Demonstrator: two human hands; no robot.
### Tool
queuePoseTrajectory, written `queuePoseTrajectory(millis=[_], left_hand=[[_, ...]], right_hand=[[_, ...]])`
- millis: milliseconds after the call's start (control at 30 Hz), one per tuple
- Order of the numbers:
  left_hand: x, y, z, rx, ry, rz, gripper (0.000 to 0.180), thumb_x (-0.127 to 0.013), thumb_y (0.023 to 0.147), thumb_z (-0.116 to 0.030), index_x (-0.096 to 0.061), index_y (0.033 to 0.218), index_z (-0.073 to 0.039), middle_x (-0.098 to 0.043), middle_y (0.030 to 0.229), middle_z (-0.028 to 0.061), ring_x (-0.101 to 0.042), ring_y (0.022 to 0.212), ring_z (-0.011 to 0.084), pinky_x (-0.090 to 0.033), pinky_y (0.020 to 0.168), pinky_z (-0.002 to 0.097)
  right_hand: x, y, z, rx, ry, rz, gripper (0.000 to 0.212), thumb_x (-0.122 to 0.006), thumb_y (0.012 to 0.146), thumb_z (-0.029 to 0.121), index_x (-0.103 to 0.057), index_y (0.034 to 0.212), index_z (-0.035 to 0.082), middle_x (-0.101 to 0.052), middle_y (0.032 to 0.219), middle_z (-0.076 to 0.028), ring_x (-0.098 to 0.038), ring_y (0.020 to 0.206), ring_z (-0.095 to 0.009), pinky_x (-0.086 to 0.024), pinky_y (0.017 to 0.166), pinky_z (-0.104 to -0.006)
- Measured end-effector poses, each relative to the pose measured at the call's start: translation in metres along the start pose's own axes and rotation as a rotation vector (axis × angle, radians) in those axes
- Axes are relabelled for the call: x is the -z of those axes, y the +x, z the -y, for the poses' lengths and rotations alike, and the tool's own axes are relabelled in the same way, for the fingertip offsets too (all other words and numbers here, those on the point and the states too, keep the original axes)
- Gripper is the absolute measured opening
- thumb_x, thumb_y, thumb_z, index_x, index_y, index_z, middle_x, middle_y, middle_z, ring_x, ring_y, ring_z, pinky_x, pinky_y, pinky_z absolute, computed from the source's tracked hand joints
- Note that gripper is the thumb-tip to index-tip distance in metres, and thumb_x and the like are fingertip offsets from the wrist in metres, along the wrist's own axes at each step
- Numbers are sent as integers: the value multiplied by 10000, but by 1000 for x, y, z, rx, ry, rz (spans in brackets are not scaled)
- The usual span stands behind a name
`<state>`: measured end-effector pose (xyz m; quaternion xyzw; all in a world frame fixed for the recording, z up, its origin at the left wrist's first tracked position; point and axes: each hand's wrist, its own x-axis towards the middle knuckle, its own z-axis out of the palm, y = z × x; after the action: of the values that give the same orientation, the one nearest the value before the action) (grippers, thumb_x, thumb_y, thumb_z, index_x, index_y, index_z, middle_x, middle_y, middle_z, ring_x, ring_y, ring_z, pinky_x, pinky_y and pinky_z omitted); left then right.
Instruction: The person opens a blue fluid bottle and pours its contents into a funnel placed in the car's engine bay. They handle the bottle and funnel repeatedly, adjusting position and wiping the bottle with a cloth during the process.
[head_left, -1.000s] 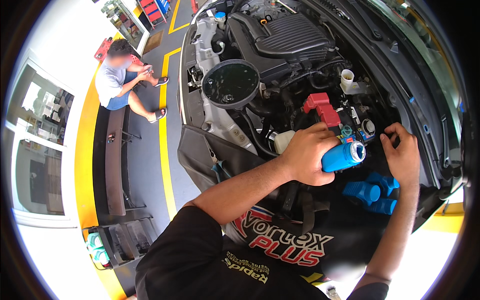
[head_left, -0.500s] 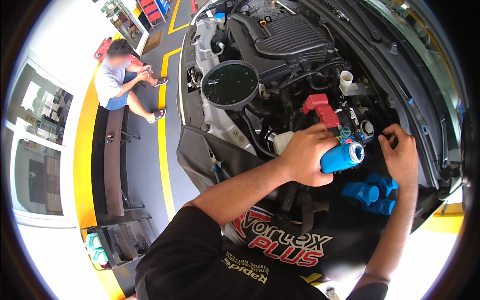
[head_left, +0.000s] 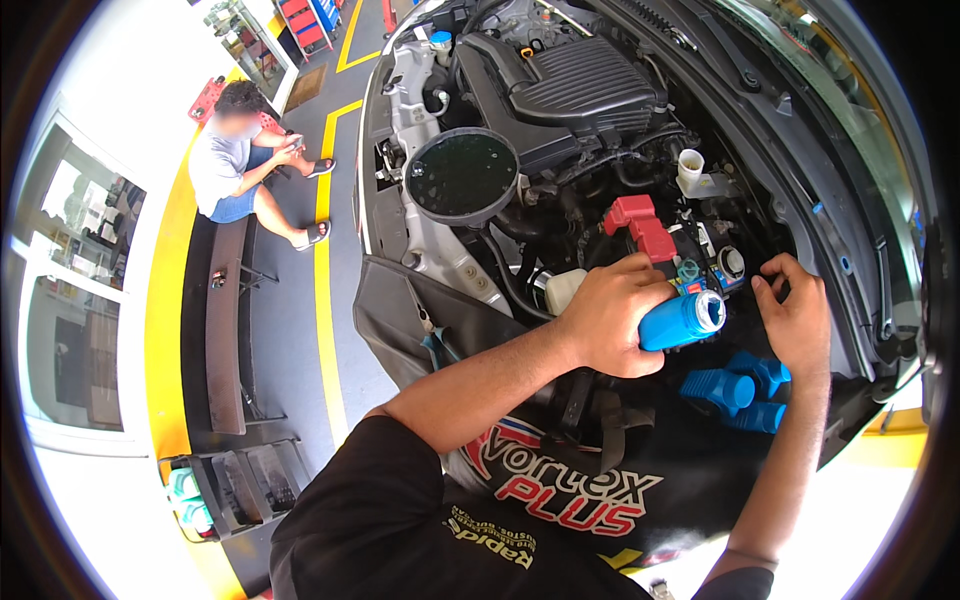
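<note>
My left hand (head_left: 615,315) is wrapped round a blue plastic bottle (head_left: 675,322), tilted to the right. Its uncapped mouth shows torn silvery foil round the rim. Right of that mouth, my right hand (head_left: 797,312) hovers with fingers loosely curled and the thumb apart, nothing visible between them. Several more blue bottles (head_left: 716,390) are grouped below it on the dark cover over the car's edge. Beyond my hands lies the battery with a red terminal cover (head_left: 643,228). A white open-topped filler neck (head_left: 690,170) stands farther back.
A wide round black funnel (head_left: 462,178) stands in the engine bay, left of the ribbed engine cover (head_left: 585,85). A black fender cover (head_left: 560,490) drapes the near side. At left, a person (head_left: 235,155) sits by a bench (head_left: 228,330); a black tray (head_left: 245,485) is nearer.
My right hand has shifted slightly left and down, its thumb and fingers a little changed in pose. The left hand keeps the bottle almost still.
</note>
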<state>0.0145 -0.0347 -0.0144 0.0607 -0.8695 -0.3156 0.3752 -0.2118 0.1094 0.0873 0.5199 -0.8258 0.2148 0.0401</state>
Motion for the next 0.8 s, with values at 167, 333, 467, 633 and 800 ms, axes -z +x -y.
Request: queuePoseTrajectory(millis=[167,333,467,633,800], left_hand=[[1,0,0,2,-4,-5,500,-819,565,-266,-731,1003,-39,-741,993,127,-689,934,371,-604,778,468],[1,0,-1,2,-1,8,495,-817,565,-258,-729,998,-36,-742,986,128,-689,932,370,-603,773,465],[0,0,0,-7,-7,-8,484,-814,567,-253,-730,993,-40,-738,974,123,-685,922,368,-601,765,464],[0,0,0,-9,-6,-10,479,-811,566,-251,-731,990,-44,-735,967,119,-680,913,364,-600,760,462],[0,0,0,-7,-7,-10,474,-810,565,-251,-728,984,-46,-734,965,119,-677,907,362,-596,754,460]], right_hand=[[3,2,6,-39,-25,42,134,-795,934,124,-740,1031,50,-687,737,-129,-705,708,-329,-519,661,-454],[0,0,1,-9,1,10,127,-778,940,79,-718,1030,10,-649,718,-124,-639,647,-278,-462,637,-420],[0,0,4,-18,0,11,125,-777,941,79,-718,1028,11,-649,717,-125,-642,649,-280,-462,637,-421],[-1,0,2,-3,0,3,125,-779,941,82,-717,1026,13,-643,713,-124,-640,648,-286,-463,637,-422],[0,0,3,-1,-3,6,129,-783,940,86,-717,1028,18,-640,711,-121,-635,643,-286,-460,634,-425]])
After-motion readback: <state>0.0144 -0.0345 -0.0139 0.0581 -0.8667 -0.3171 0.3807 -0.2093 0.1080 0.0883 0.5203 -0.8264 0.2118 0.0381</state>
